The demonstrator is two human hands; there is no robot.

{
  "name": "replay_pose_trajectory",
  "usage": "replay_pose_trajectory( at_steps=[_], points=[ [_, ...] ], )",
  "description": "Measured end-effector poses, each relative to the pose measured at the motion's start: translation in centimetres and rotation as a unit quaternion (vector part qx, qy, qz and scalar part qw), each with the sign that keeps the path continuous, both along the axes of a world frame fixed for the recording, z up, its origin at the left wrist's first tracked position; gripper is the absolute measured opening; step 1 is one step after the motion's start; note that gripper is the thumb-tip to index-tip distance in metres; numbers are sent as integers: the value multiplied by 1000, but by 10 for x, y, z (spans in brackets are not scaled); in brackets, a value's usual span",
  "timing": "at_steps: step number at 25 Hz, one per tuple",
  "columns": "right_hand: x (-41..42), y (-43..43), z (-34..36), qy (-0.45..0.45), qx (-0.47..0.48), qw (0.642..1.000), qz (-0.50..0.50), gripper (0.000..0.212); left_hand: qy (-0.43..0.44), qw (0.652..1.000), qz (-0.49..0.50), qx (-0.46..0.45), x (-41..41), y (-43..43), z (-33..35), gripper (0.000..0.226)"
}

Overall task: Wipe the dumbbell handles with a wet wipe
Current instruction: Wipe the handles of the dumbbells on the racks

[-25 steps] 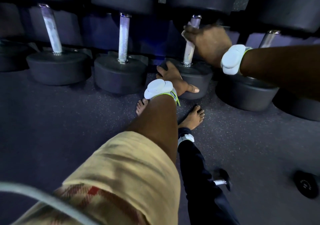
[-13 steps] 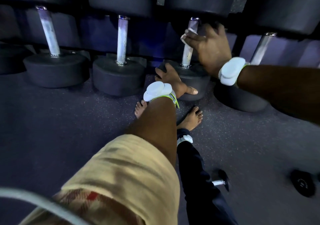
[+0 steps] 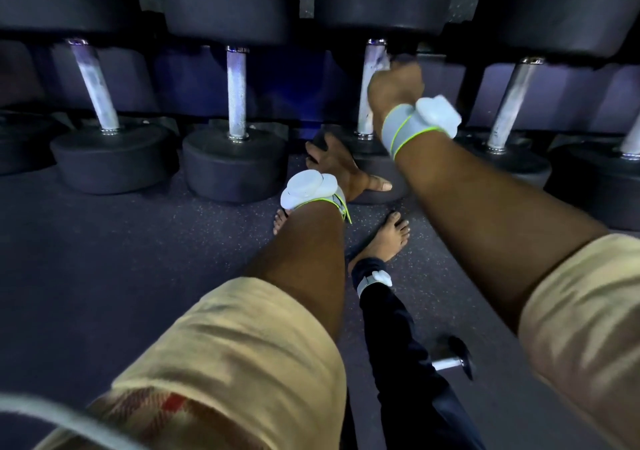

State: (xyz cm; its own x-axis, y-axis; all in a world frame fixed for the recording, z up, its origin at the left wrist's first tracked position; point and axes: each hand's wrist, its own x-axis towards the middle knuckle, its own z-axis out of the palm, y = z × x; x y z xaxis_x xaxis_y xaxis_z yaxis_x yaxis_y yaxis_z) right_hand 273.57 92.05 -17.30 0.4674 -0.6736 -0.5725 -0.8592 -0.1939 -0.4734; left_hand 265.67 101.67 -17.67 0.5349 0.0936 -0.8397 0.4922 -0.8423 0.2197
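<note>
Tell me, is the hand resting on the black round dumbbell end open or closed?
Open: the left hand lies flat on the black round dumbbell end, with its fingers and thumb stretched out.

Right hand (image 3: 394, 91) curled, left hand (image 3: 341, 167) flat, arms outstretched.

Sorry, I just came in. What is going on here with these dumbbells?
A person is at a row of dumbbells. The right hand grips the third handle from the left, near its top; the wipe itself is hidden by the fingers. The left hand rests open on that dumbbell's lower head, as if to steady it.
</note>
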Motion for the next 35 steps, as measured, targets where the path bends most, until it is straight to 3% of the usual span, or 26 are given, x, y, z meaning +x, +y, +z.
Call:
replay_pose_trajectory(
  at_steps=[4, 7, 8, 10, 12, 13, 15, 16, 17, 18, 19, 21, 23, 26, 28, 30, 35],
  points=[
    [-9, -13, -23, 9, 33, 999, 26, 26, 1, 1000, 3, -14, -1, 4, 0, 142],
    [-14, -19, -30, 29, 125, 981, 142, 18, -4, 1000, 2, -20, -1, 3, 1, 136],
    [-3, -24, -36, -4, 126, 982, 141, 18, -4, 1000, 2, -19, -1, 4, 1, 136],
    [19, -28, -46, -130, 215, 968, -6, 13, -10, 1000, 0, -12, -1, 4, 0, 137],
    [25, -35, -61, -126, 377, 910, -114, 23, -11, 1000, -5, -11, -1, 4, -1, 137],
    [27, -39, -54, -99, 386, 911, -106, 25, -8, 1000, -4, -16, -1, 4, -1, 137],
    [24, -39, -40, -6, 197, 980, 35, 23, -5, 1000, -1, -20, 0, 4, -1, 136],
    [27, -39, -35, 23, 141, 986, 81, 34, -7, 1000, -2, -18, 1, 4, -1, 136],
    [25, -35, -36, -15, 128, 991, 29, 36, -10, 1000, -2, -14, 0, 3, -2, 136],
    [21, -28, -40, -107, 158, 980, -58, 29, -13, 1000, -3, -9, 0, 3, -2, 136],
    [18, -20, -36, -154, 155, 973, -78, 20, -16, 1000, -4, -5, -1, 3, -2, 137],
    [13, 1, -26, -146, 77, 977, -138, 18, -13, 1000, -3, 0, -1, 1, -1, 137],
    [11, 7, -12, -93, 18, 992, -89, 25, -8, 1000, 1, 2, 1, 1, -1, 137],
    [21, -6, -13, -82, 111, 987, -85, 30, -14, 1000, -4, 4, -1, 1, -1, 137],
    [25, -23, -36, -97, 150, 980, -86, 21, -17, 1000, -2, -7, -1, 3, -1, 134],
    [13, -36, -60, -98, 135, 986, -27, 17, -16, 1000, 6, -23, 0, 5, -1, 132],
    [-27, -42, -35, 20, 218, 964, 154, 11, -9, 1000, 10, -22, -1, 4, 3, 127]
  ],
)
